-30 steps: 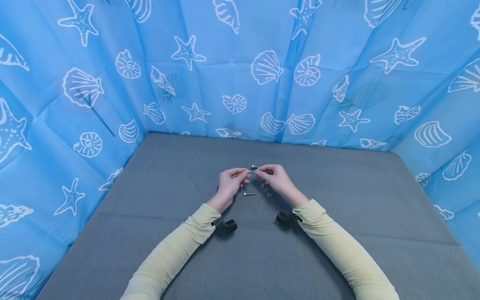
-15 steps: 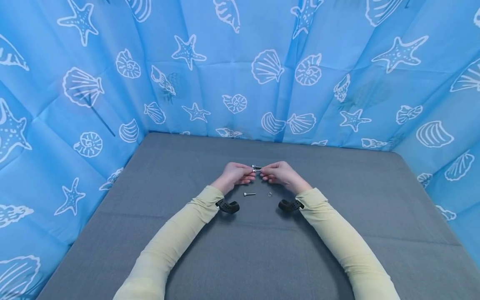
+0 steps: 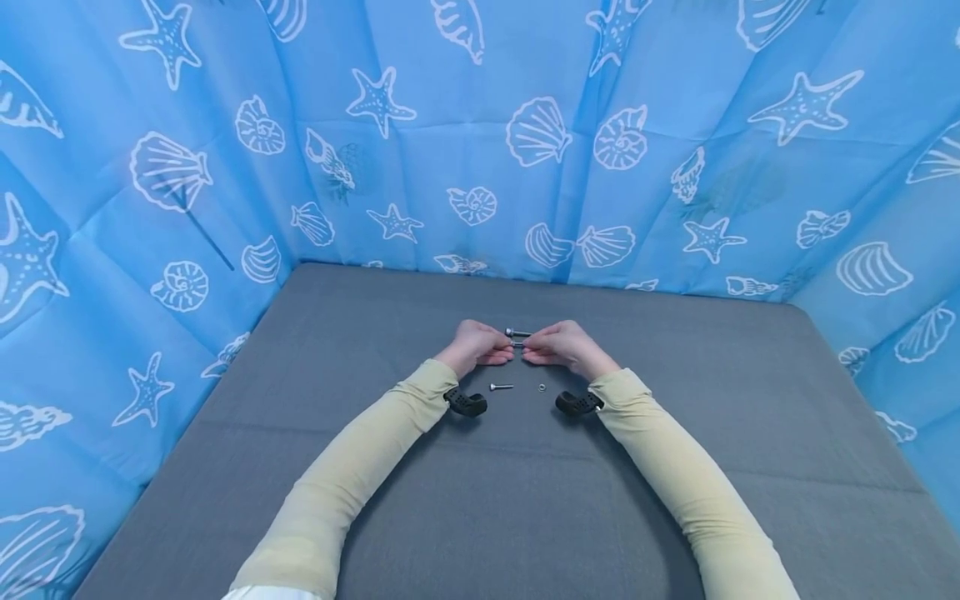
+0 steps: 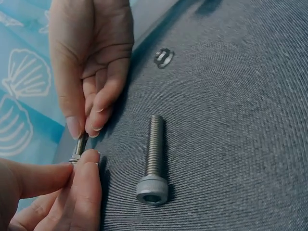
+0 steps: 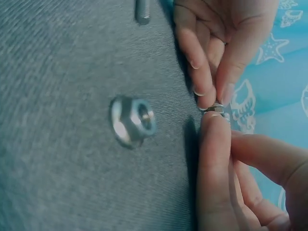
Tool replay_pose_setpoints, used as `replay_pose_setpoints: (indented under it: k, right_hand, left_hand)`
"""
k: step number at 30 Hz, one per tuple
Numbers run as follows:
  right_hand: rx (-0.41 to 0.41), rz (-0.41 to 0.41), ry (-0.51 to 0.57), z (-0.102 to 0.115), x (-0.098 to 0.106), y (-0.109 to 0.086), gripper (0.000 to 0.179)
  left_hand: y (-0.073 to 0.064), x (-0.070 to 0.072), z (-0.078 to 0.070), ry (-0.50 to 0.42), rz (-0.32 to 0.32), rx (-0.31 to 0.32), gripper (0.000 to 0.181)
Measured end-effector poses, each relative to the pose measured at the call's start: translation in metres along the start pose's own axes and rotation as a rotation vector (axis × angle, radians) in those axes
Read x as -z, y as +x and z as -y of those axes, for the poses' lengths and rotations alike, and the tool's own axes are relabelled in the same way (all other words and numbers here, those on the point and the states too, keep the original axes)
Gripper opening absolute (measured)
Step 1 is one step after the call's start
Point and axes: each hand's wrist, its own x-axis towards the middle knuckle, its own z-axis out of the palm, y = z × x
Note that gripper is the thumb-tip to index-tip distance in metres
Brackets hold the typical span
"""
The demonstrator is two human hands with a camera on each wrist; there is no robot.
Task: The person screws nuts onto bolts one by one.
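Note:
Between my two hands is a small bolt (image 4: 81,142) with visible threads and a nut (image 4: 74,157) on it. My left hand (image 3: 480,343) pinches the nut end between thumb and fingers. The fingertips of my right hand (image 3: 562,345) pinch the threaded shaft from the other side, and part of the bolt is hidden in the fingers. Nearer me on the table lies a socket-head bolt (image 4: 153,159), its head to the left in the head view. To its right sits a flange nut (image 5: 132,120). Just beyond the fingertips lies another socket-head bolt (image 3: 517,332).
The table (image 3: 525,517) is covered in grey cloth. A blue curtain (image 3: 427,158) with white shells and starfish hangs along its back and sides. Each wrist carries a black camera mount, one left (image 3: 467,404) and one right (image 3: 577,404).
Both hands have shifted slightly to the right in the head view, with the wrists raised further forward. The fingers have changed their grip on the bolt and nut. The loose bolt and flange nut stay put.

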Motion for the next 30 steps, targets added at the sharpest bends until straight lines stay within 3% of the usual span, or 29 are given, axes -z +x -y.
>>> replay_pose_setpoints:
  k: [6, 10, 13, 21, 30]
  right_hand:
    - [0.025, -0.043, -0.013, 0.001, -0.002, -0.001, 0.024]
    - [0.022, -0.019, 0.013, 0.0, 0.001, -0.004, 0.027]
    - [0.002, 0.026, 0.025, -0.002, 0.008, -0.011, 0.032]
    - [-0.017, 0.141, -0.019, -0.011, 0.026, -0.038, 0.037]
    - [0.008, 0.211, -0.11, -0.021, 0.033, -0.055, 0.04]
  left_hand:
    - [0.001, -0.005, 0.001, 0.021, -0.053, -0.045, 0.011]
    - [0.0, -0.005, 0.001, 0.033, -0.066, -0.03, 0.012]
    - [-0.005, 0.002, -0.002, 0.067, -0.024, -0.005, 0.02]
    - [-0.022, 0.029, -0.002, 0.153, 0.19, 0.073, 0.036]
    - [-0.039, 0.05, 0.006, 0.25, 0.261, 0.056, 0.037]
